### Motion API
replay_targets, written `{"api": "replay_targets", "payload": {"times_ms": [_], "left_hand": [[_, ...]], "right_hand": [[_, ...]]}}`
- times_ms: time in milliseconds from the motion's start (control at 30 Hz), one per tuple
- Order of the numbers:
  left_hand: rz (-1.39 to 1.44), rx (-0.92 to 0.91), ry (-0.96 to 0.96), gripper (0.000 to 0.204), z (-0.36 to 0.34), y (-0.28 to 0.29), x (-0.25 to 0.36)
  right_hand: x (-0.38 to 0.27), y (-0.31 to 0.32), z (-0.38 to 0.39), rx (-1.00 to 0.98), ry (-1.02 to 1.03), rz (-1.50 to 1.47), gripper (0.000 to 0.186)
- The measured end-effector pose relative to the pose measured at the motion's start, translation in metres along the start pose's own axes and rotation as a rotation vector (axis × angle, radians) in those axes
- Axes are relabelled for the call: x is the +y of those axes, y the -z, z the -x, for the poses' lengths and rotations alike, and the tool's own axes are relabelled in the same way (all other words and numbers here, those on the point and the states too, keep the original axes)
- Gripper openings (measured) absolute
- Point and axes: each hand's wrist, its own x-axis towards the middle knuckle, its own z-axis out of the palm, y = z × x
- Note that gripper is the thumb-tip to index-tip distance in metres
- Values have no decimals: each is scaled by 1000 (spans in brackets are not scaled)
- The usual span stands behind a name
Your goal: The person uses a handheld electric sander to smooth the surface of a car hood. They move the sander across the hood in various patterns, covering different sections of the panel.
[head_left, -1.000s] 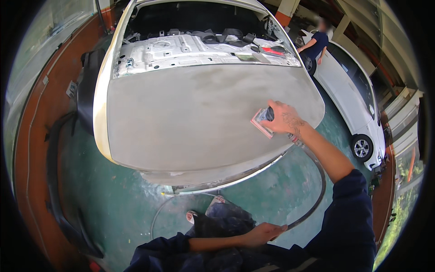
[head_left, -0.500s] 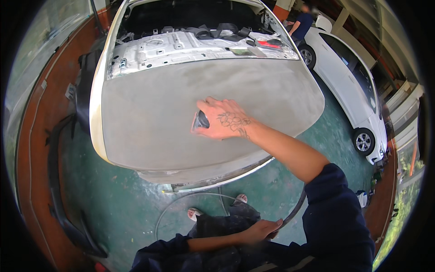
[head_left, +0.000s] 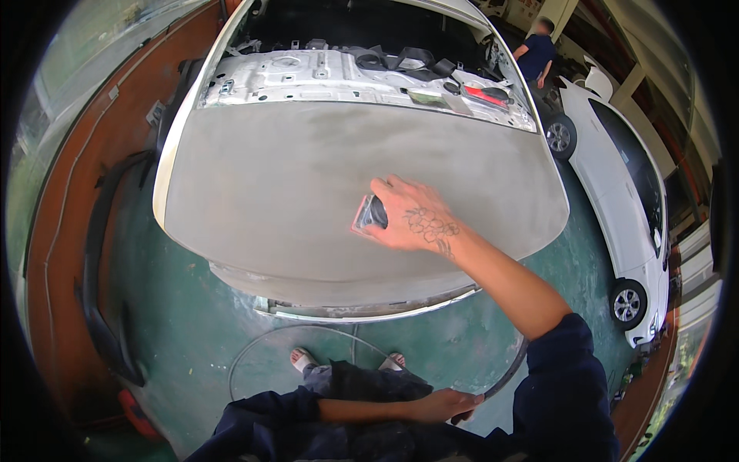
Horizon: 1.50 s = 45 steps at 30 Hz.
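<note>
My right hand (head_left: pixel 416 215) is closed over a hand sanding block (head_left: pixel 371 215) with a dark grip and a reddish, flat base. The block lies on the matt grey car trunk lid (head_left: pixel 262 185), a little right of its middle. Low in the view, in front of my body, my left hand (head_left: pixel 449 405) is wrapped round a dark hose (head_left: pixel 509 371). From there the hose curves up to the right and passes behind my right forearm; where it ends is hidden.
Beyond the lid, a bare white rear shelf (head_left: pixel 308 69) carries black straps and a red-and-black item (head_left: pixel 486 94). A white car (head_left: pixel 616 169) stands at right, a person (head_left: pixel 536 54) near it. A black bumper (head_left: pixel 96 269) leans at left. A thin hose (head_left: pixel 246 346) loops near my feet.
The view has shifted, and the person at the back now stands turned differently with an arm lowered. My right hand keeps its grip on the block against the lid; my left still holds the hose.
</note>
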Motion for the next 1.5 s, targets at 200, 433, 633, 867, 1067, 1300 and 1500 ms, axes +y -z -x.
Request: {"api": "replay_targets", "payload": {"times_ms": [200,433,633,867,1067,1300,1500], "left_hand": [[-525,362,-351,39,-61,3,5],[-1171,1125,-733,54,-61,69,115],[-1545,1215,-513,56,-39,96,156],[-1619,1602,-646,52,73,131,127],[-1698,1813,-731,52,162,165,130],[-1640,1795,-1059,43,113,148,75],[-1769,1284,-925,54,4,108,-8]], "right_hand": [[66,9,64,42,39,39,55],[112,12,113,8,92,34,51],[61,-7,83,-89,237,29,35],[-57,-39,13,-20,567,100,24],[-136,-82,-49,352,602,807,20],[-163,-162,21,1283,-281,1376,41],[-27,-74,131,287,344,268,20]]}}
